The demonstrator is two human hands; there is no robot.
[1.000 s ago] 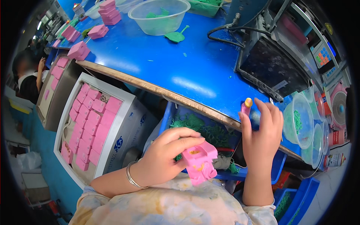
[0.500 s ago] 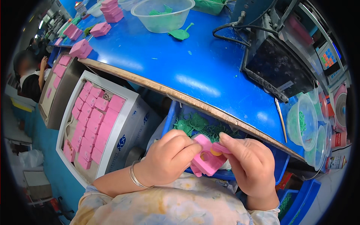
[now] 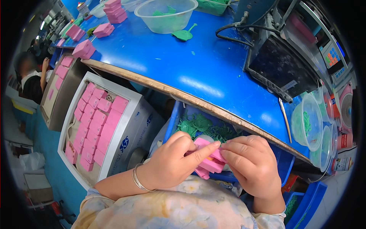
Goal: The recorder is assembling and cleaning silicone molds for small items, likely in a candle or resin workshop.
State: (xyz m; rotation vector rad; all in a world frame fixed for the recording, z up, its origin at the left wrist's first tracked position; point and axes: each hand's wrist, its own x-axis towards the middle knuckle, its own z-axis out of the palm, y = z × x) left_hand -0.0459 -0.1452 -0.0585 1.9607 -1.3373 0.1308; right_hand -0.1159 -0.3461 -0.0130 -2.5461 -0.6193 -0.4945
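Before my chest, both hands grip a pink mould block (image 3: 212,165) that looks like soft rubber. My left hand (image 3: 170,160) is closed round its left side, with the index finger stretched across the top. On the right end of the block, the bent fingers and thumb of my right hand (image 3: 251,162) pinch a pink part. A spot of yellow shows between the pink parts; my fingers hide most of the inside. Beneath the block is a blue bin (image 3: 172,121) holding green stringy scraps (image 3: 198,124).
Left stands a white-framed machine (image 3: 131,110) bearing several pink blocks (image 3: 91,126). Across the blue table (image 3: 160,72) are stacked pink blocks (image 3: 114,11), a clear bowl (image 3: 166,19), a green piece (image 3: 183,35), a black machine (image 3: 284,65) and a thin stick (image 3: 285,120). Another person (image 3: 32,76) sits far left.
The raised pink part has come down over the block, covering the round hole seen earlier. My left index finger has reached out over the top, and my right fingers have closed in.
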